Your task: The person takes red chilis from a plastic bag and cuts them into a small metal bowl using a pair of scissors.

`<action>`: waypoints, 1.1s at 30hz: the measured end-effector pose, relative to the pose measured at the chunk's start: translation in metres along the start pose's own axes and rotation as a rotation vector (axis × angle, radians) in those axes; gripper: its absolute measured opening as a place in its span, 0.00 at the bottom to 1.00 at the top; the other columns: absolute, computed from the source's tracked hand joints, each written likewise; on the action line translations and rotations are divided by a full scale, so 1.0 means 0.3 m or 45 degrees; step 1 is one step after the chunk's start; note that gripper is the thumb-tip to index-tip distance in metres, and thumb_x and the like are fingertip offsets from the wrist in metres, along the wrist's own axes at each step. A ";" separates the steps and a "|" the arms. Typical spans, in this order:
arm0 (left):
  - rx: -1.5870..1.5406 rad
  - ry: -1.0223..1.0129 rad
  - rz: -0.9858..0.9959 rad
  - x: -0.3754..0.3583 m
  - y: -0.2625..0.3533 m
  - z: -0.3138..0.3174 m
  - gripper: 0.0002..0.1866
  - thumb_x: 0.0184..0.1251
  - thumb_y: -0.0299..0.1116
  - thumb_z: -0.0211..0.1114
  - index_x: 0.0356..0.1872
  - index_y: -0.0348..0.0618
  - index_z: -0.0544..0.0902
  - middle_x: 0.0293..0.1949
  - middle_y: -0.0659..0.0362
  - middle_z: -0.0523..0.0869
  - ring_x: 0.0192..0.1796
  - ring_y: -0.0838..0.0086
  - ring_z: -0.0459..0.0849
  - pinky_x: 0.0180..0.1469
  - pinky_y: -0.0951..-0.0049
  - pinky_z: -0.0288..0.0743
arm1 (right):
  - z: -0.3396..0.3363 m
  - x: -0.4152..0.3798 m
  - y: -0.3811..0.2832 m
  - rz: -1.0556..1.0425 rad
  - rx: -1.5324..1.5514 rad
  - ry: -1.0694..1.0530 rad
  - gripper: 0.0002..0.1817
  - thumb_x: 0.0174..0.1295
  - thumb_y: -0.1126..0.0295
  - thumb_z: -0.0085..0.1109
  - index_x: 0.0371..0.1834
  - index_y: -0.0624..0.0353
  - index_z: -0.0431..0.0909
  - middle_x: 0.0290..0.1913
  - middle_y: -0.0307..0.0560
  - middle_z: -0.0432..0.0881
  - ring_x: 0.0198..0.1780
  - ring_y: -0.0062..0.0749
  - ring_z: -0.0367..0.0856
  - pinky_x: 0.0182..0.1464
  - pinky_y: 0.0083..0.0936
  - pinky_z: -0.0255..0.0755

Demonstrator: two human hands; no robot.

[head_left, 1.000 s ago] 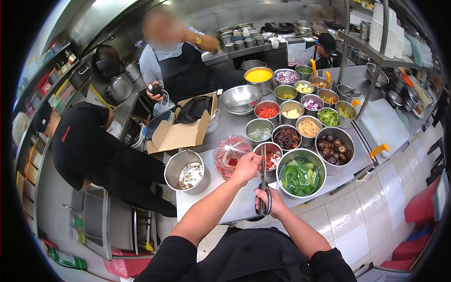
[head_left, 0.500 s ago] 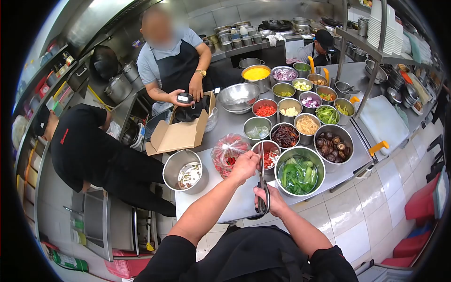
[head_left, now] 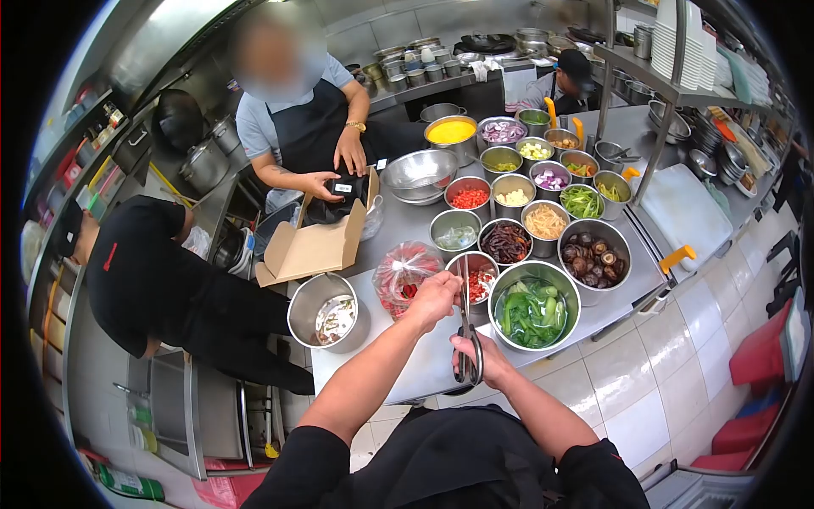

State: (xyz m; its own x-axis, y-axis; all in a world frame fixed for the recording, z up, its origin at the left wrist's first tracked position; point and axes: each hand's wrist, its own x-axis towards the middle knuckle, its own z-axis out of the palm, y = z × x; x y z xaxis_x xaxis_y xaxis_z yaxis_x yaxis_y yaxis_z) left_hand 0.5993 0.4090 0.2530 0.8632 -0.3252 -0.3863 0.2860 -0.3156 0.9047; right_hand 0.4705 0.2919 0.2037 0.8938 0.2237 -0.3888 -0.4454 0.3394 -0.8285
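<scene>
My right hand (head_left: 485, 358) is closed around the handles of a pair of scissors (head_left: 466, 322), whose blades point away from me. Beside the blades, the fingers of my left hand (head_left: 434, 299) are pinched together; whatever they hold is hidden. Just beyond the blades is a metal container (head_left: 495, 270) of cut red chilies (head_left: 480, 285). A clear plastic bag (head_left: 409, 265) with red chilies inside lies to the left of my left hand. Further left, a deep metal pot (head_left: 354, 331) has small scraps at its bottom. Leafy greens (head_left: 532, 312) soak in a round pot to the right.
Metal containers of dried chilies (head_left: 505, 241), mushrooms (head_left: 595, 261) and chopped vegetables crowd the counter. Across it, a person (head_left: 309, 127) handles a black object (head_left: 343, 188) at an open cardboard box (head_left: 314, 248). Another person (head_left: 153, 271) bends at the left; one more is at the back.
The view has shifted slightly, so the counter appears a little further left. The person across has lowered the black object toward the box. My hands keep nearly the same pose at the scissors.
</scene>
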 end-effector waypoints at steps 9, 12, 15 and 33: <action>-0.054 -0.054 -0.012 0.009 0.001 -0.008 0.10 0.74 0.39 0.54 0.37 0.45 0.77 0.32 0.64 0.80 0.35 0.78 0.79 0.33 0.76 0.71 | -0.001 0.009 0.005 -0.007 -0.003 0.059 0.18 0.63 0.56 0.66 0.42 0.60 0.77 0.23 0.39 0.79 0.21 0.22 0.77 0.24 0.21 0.70; -0.022 -0.053 0.007 -0.012 0.038 0.002 0.12 0.75 0.41 0.53 0.37 0.44 0.77 0.32 0.64 0.80 0.36 0.78 0.80 0.33 0.75 0.72 | -0.021 0.000 0.000 -0.027 -0.161 0.129 0.18 0.63 0.56 0.66 0.43 0.60 0.77 0.23 0.40 0.79 0.20 0.23 0.77 0.23 0.22 0.70; 0.009 0.039 0.080 -0.015 0.020 0.008 0.15 0.75 0.44 0.52 0.37 0.43 0.78 0.33 0.62 0.82 0.36 0.77 0.82 0.34 0.72 0.75 | -0.003 0.001 0.014 -0.040 -0.166 0.174 0.16 0.63 0.58 0.65 0.43 0.59 0.77 0.23 0.40 0.79 0.20 0.23 0.77 0.23 0.22 0.70; 1.337 0.334 0.753 -0.261 -0.029 -0.404 0.09 0.64 0.33 0.59 0.40 0.48 0.86 0.40 0.52 0.85 0.43 0.54 0.85 0.49 0.58 0.79 | 0.082 -0.013 -0.009 -0.353 -0.328 0.037 0.18 0.64 0.67 0.65 0.50 0.65 0.73 0.26 0.42 0.80 0.25 0.22 0.79 0.28 0.22 0.73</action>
State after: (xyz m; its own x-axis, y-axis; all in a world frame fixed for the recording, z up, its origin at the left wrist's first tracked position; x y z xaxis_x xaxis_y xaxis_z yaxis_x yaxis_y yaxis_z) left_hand 0.5795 0.5453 0.2970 0.8381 -0.5110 0.1911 -0.5456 -0.7832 0.2983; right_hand 0.4667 0.3127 0.2173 0.9813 0.1284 -0.1438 -0.1616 0.1417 -0.9766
